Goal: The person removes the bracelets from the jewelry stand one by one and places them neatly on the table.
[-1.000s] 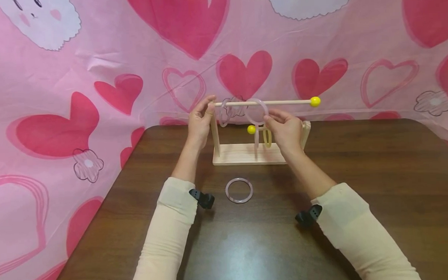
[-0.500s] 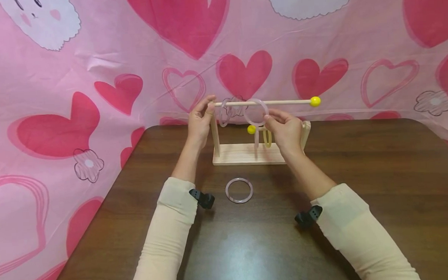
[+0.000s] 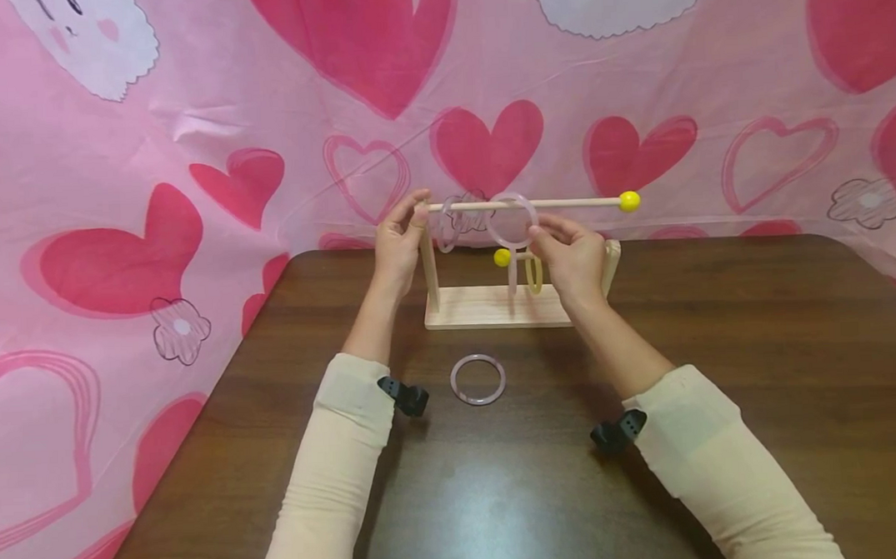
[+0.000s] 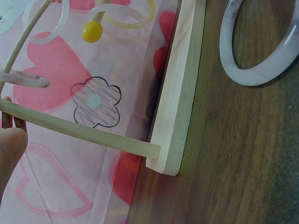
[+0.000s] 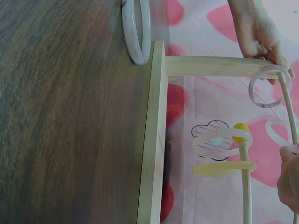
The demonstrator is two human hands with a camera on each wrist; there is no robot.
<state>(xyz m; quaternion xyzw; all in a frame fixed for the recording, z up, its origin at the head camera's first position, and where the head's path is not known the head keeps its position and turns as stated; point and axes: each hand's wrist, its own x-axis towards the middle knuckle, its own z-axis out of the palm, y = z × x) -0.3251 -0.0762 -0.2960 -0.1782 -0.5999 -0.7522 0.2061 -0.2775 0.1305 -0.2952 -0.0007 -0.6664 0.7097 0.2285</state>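
In the head view, a wooden bangle stand (image 3: 487, 307) has two rods with yellow end balls. My left hand (image 3: 399, 244) grips the top of its left post, where the upper rod (image 3: 576, 202) begins. My right hand (image 3: 576, 261) pinches the lower right edge of a pale pink bangle (image 3: 493, 230), which encircles the upper rod. Further left on that rod hangs a lilac bangle (image 5: 252, 93), close to the left hand's fingers. On the lower rod (image 5: 246, 186) hang a pale pink bangle (image 5: 198, 144) and a yellow bangle (image 5: 210, 169).
Another lilac bangle (image 3: 456, 387) lies flat on the dark wooden table (image 3: 465, 487), in front of the stand. Behind the table hangs a pink cloth (image 3: 297, 86) printed with hearts. Each wrist wears a black camera, such as the left one (image 3: 408, 398).
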